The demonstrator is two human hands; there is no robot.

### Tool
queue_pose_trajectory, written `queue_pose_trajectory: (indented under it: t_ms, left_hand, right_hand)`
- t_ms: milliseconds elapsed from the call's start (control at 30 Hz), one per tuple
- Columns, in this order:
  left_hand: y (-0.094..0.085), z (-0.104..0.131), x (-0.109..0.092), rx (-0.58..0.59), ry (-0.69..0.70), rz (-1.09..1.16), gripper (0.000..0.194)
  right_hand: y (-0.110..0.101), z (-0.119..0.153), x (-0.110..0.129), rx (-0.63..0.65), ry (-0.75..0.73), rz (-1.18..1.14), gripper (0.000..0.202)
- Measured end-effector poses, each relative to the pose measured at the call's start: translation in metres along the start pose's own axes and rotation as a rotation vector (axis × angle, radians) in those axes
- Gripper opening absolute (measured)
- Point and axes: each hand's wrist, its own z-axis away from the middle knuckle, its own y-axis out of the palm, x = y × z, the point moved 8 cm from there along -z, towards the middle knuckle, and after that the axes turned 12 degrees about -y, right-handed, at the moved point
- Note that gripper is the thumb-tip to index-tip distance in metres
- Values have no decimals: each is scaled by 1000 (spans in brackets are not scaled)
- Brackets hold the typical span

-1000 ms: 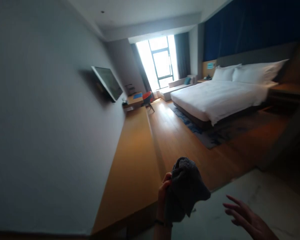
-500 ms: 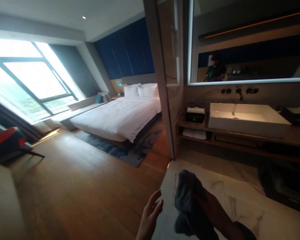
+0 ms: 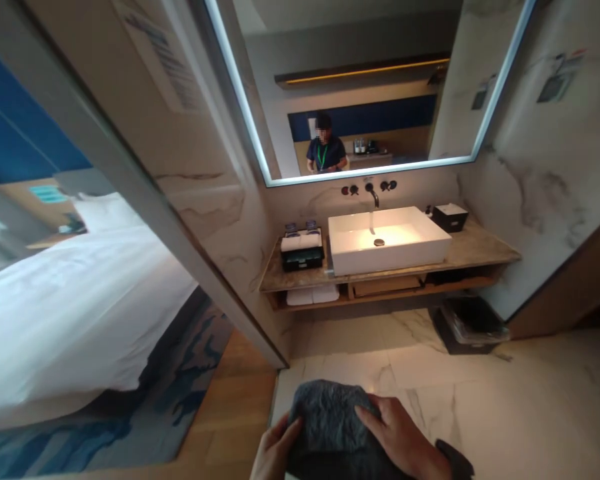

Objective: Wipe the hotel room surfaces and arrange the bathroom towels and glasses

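Note:
A dark grey cloth, folded into a thick pad, is held low in front of me. My left hand grips its left edge, thumb on top. On the other side my right hand pinches the cloth with the thumb across its upper face. The fingers beneath the cloth are hidden. Beyond my hands stands a white rectangular basin on a stone counter, with a dark wall tap above it.
A black tray with rolled white towels and a black tissue box flank the basin. Folded towels lie on the shelf below. A lined bin stands on the marble floor. Left are a partition edge and a bed.
My view has swung right toward the basin and mirror. My left hand, empty and apart before, now grips the cloth too. The cloth is spread between both hands.

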Motion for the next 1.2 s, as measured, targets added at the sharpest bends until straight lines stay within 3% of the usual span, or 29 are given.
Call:
queue_pose_trajectory:
  t_ms: [67, 200, 300, 433, 533, 600, 667, 800, 900, 967, 1033, 1100, 1200]
  left_hand:
    - [28, -35, -30, 108, -2, -47, 47]
    - [114, -87, -77, 310, 61, -251, 43]
    - [181, -121, -87, 421, 86, -412, 40]
    - [274, -169, -83, 545, 82, -530, 43]
    - [359, -204, -91, 614, 108, -579, 43]
    - [424, -221, -110, 642, 147, -590, 39]
    - [491, -231, -139, 649, 200, -587, 33]
    - [621, -241, -216, 619, 384, -530, 28]
    - [698, -253, -264, 579, 547, -513, 27]
    - [733, -269, -279, 488, 642, -541, 28]
    - [755, -288, -279, 343, 757, -585, 36]
    - [777, -306, -261, 259, 859, -683, 40]
    - [828, -333, -207, 399, 911, -934, 39]
  right_hand:
    - [-28, -19, -9, -78, 25, 8, 42]
    - [-97, -37, -27, -274, 99, 39, 52]
    - [-154, -35, -52, -407, 163, 80, 56]
    - [-240, -36, -94, -514, 217, 118, 60]
    - [-322, -49, -118, -579, 195, 131, 59]
    - [-384, -62, -125, -622, 177, 135, 57]
    - [-450, -77, -120, -661, 151, 161, 55]
    - [-580, -112, -86, -766, 6, 266, 51]
    - [-660, -139, -79, -878, -80, 376, 52]
    - [-698, -154, -100, -928, -72, 411, 58]
    - [-723, -163, -140, -958, -21, 395, 73]
    - [-735, -163, -187, -965, 37, 363, 83]
    - [-736, -149, -252, -907, 128, 275, 75]
